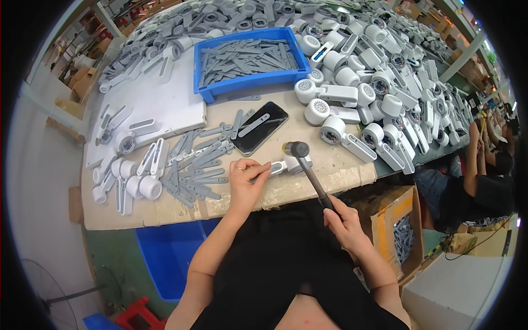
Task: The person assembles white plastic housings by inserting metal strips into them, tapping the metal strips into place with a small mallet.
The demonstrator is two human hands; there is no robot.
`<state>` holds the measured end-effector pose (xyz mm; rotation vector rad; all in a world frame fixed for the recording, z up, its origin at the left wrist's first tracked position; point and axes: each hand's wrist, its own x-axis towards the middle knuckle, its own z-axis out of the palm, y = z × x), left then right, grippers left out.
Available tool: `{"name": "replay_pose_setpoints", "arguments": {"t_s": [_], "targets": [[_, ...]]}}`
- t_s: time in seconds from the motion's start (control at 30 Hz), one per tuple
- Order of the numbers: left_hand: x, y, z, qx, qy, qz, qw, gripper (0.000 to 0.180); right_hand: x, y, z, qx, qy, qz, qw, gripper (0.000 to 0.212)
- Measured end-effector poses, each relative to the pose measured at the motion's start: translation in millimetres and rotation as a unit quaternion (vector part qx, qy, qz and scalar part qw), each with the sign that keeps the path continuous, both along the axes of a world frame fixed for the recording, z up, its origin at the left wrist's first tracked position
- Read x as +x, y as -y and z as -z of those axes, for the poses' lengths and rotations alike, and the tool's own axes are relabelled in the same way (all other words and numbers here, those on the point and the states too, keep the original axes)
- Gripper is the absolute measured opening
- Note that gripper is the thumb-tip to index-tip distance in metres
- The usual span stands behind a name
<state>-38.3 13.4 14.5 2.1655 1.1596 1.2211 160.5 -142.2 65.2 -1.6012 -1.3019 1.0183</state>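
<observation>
My right hand (346, 224) is wrapped round the dark handle of a hammer (312, 175). Its head is above the round end of a white plastic housing (279, 166), hiding part of it; whether they touch I cannot tell. My left hand (247, 184) pinches the handle end of this housing near the table's front edge. A grey strip appears to lie along that handle, mostly behind my fingers. To the left, loose flat grey strips (192, 177) lie in a spread pile. Beyond my hands rests a black phone (263, 137) with one grey strip on it.
A blue bin (201, 88) full of grey strips stands at the table's far side. White housings (352, 77) are heaped at the right, with several more (144, 187) at the left. A white board (187, 107) lies far left. Below right is a cardboard box (385, 228); people sit beyond.
</observation>
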Motion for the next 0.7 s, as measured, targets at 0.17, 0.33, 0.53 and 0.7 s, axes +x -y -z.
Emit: {"name": "replay_pose_setpoints", "arguments": {"t_s": [0.17, 0.33, 0.53, 0.7], "targets": [[-2.2, 0.8, 5.5, -0.104, 0.058, 0.013, 0.993, 0.013, 4.4, -9.7, 7.8, -0.064, 0.064, -0.047, 0.995, 0.031], [-0.7, 1.8, 2.1, -0.103, 0.063, 0.016, 0.993, 0.011, -2.0, -7.7, 3.9, -0.026, 0.055, -0.027, 0.998, 0.029], [-13.4, -2.2, 3.8, -0.069, 0.03, 0.015, 0.997, 0.022, -9.1, -5.2, -13.9, 0.039, 0.055, -0.046, 0.997, 0.03], [-32.2, -6.0, 6.8, -0.063, -0.094, 0.002, 0.994, 0.032, -18.4, -6.5, -1.1, 0.031, 0.061, -0.063, 0.996, 0.031]]}}
